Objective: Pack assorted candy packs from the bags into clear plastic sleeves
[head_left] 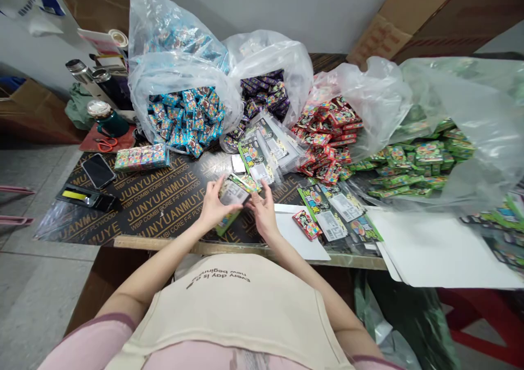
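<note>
Over the desk (186, 192), L hand (216, 206) pinches a printed packet (234, 194); R hand (264, 213) at its edge, can't tell if pinching. Prob. mid-handling; next move needs L grip steady.

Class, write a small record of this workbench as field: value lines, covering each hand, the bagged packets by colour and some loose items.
Left hand: holds a printed packet
Right hand: fingers at the packet's right side; grip unclear
Bagged packets, left to right: blue packets, purple packets, red packets, green packets
Left end: smartphone, orange-handled scissors
On white sheet: one small red packet
</note>
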### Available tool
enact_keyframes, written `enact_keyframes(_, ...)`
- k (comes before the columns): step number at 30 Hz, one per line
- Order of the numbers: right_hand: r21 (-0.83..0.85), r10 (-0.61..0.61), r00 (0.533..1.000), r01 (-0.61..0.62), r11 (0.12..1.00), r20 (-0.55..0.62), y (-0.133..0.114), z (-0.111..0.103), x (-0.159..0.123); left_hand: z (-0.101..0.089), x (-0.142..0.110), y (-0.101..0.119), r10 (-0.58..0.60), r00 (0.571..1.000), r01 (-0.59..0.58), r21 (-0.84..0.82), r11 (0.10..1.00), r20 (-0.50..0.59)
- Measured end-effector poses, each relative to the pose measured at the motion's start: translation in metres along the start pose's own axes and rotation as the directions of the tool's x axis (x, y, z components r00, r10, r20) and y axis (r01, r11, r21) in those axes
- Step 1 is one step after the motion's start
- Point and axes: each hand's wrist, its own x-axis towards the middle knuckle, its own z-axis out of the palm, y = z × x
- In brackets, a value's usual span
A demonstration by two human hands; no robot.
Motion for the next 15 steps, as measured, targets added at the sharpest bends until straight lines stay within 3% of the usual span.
enact_keyframes(3,0.227,0.086,0.987,-0.054,0.972,-0.136,-0.011,0.021,0.007,0.026,-0.003,0.004,-0.177,0.982,0.131,-0.421,0.897,-0.07)
enact_keyframes(6,0.276,0.144,0.976,-0.094,0.956,-0.164,-0.021,0.024,0.014,0.039,-0.005,0.013,-0.359,0.933,0.244,-0.756,0.608,0.012)
enact_keyframes(8,0.294,0.158,0.98,-0.116,0.949,-0.124,-0.026,0.02,0.014,0.037,-0.002,0.021,-0.434,0.892,0.33,-0.837,0.437,0.125)
enact_keyframes(10,0.356,0.166,0.981,-0.12,0.927,-0.101,-0.028,0.015,0.011,0.031,0.004,0.028,-0.502,0.835,0.424,-0.846,0.325,0.226)
enact_keyframes(13,0.451,0.217,0.974,-0.168,0.877,-0.059,-0.03,0.01,0.008,0.02,0.017,0.034,-0.559,0.759,0.536,-0.807,0.248,0.332)
enact_keyframes(15,0.446,0.236,0.971,-0.201,0.872,-0.025,-0.029,0.009,0.009,0.016,0.024,0.037,-0.545,0.757,0.558,-0.791,0.25,0.361)
